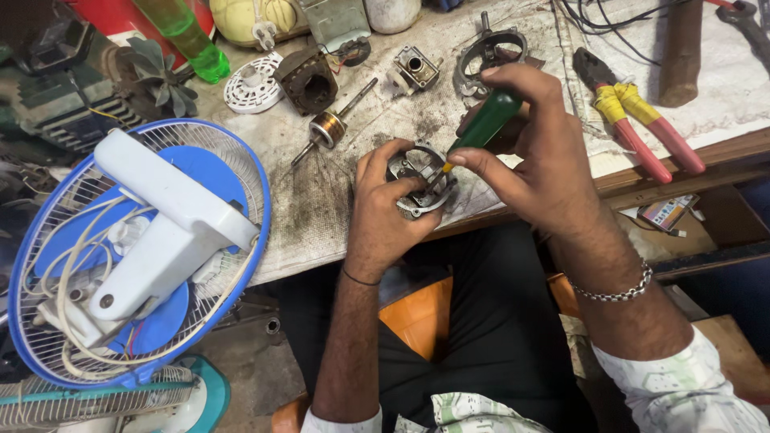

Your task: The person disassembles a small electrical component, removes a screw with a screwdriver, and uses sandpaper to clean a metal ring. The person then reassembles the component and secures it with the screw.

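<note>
- Far left, off the table edge: a blue-rimmed fan guard (48,240) lies face down, with a white fan body (172,228) and loose white cords resting on its wire grille.
- Upper left of the table (321,208): a green plastic bottle (188,36) lies tilted; just right of it sits a white round slotted disc (251,84).
- Next right: a dark brown stator block (307,80), and below it a rotor on its shaft (330,127) with copper winding, lying diagonally on the stained cloth.
- Centre, at the near table edge: the left hand (385,208) has its fingers (377,156) wrapped around a small metal motor housing (421,180), gripping it from the left side and below, and holds it just over the table edge.
- The right hand (537,160) pinches a green-handled screwdriver (485,120) between thumb and fingers; the tool slants down to the left, its tip resting inside the housing.
- Behind the hands: a small metal part with a round bore (417,70) and a grey metal ring bracket (485,52), both apart from the hands.
- Right: pliers (634,120) with red handles and yellow tape lie on the cloth, well clear of the right hand.
- A metal chain bracelet (622,290) sits on the right wrist.
</note>
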`<control>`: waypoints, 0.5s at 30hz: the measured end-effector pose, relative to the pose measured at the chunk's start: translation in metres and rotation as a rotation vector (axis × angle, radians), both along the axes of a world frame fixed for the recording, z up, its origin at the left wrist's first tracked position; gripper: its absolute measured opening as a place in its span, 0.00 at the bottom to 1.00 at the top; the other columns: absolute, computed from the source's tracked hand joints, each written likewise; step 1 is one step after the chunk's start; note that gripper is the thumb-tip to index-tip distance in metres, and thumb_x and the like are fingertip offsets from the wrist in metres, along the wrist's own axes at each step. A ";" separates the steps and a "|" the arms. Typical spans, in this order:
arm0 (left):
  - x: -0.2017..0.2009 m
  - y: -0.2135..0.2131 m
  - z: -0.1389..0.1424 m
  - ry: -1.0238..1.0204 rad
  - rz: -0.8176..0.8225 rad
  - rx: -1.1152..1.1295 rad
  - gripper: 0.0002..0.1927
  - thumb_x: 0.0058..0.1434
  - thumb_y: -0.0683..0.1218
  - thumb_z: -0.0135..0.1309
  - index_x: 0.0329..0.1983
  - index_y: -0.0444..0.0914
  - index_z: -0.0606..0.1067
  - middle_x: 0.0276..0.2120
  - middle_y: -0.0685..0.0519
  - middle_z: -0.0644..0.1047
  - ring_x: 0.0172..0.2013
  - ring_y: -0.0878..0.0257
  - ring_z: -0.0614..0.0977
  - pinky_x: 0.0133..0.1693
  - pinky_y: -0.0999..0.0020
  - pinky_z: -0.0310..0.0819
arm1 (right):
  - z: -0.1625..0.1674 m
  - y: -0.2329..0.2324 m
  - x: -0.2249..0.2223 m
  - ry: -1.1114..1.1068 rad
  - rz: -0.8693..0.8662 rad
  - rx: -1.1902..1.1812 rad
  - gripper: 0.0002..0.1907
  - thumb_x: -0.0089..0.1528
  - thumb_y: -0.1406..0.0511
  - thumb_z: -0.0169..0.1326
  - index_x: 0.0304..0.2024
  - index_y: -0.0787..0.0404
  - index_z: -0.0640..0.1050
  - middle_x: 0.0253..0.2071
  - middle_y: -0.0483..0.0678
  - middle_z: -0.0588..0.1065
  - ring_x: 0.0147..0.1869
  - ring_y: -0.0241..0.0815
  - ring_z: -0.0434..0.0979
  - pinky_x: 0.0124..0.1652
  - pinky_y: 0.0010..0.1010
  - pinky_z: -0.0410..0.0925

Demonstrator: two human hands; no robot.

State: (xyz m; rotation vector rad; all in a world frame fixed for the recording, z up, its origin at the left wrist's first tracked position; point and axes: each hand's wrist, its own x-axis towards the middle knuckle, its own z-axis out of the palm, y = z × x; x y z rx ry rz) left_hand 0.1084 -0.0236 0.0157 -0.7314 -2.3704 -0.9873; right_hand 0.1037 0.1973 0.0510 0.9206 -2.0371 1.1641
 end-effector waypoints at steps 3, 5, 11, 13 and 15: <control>-0.001 0.001 0.000 -0.004 0.008 -0.007 0.16 0.43 0.45 0.73 0.35 0.36 0.85 0.60 0.45 0.72 0.63 0.49 0.70 0.64 0.53 0.68 | 0.001 -0.002 0.001 0.015 -0.015 0.012 0.39 0.66 0.66 0.69 0.69 0.61 0.57 0.59 0.55 0.71 0.55 0.42 0.83 0.53 0.33 0.78; -0.001 0.001 0.001 -0.007 0.010 -0.008 0.16 0.42 0.45 0.73 0.34 0.36 0.85 0.60 0.45 0.72 0.63 0.48 0.70 0.64 0.53 0.67 | 0.003 -0.004 0.005 0.018 -0.011 0.002 0.39 0.65 0.66 0.69 0.68 0.61 0.58 0.60 0.56 0.71 0.55 0.43 0.83 0.54 0.33 0.80; 0.000 0.004 0.004 -0.074 0.021 -0.007 0.16 0.43 0.45 0.73 0.32 0.34 0.82 0.57 0.45 0.69 0.61 0.47 0.71 0.62 0.52 0.69 | 0.008 -0.011 0.013 0.009 -0.046 0.030 0.38 0.64 0.68 0.70 0.70 0.59 0.63 0.52 0.52 0.77 0.53 0.43 0.85 0.52 0.32 0.81; 0.001 0.004 0.004 -0.101 0.015 0.001 0.16 0.44 0.46 0.73 0.32 0.34 0.81 0.56 0.44 0.67 0.61 0.46 0.71 0.61 0.52 0.69 | 0.010 -0.013 0.014 0.068 -0.029 0.039 0.36 0.63 0.69 0.70 0.68 0.57 0.65 0.53 0.55 0.78 0.53 0.44 0.85 0.52 0.33 0.80; 0.001 0.002 0.003 -0.107 -0.008 0.016 0.17 0.44 0.47 0.74 0.32 0.34 0.80 0.55 0.44 0.66 0.60 0.46 0.70 0.60 0.52 0.69 | 0.014 -0.015 0.013 0.101 -0.041 0.058 0.34 0.65 0.69 0.69 0.68 0.58 0.66 0.56 0.57 0.77 0.54 0.44 0.85 0.55 0.33 0.81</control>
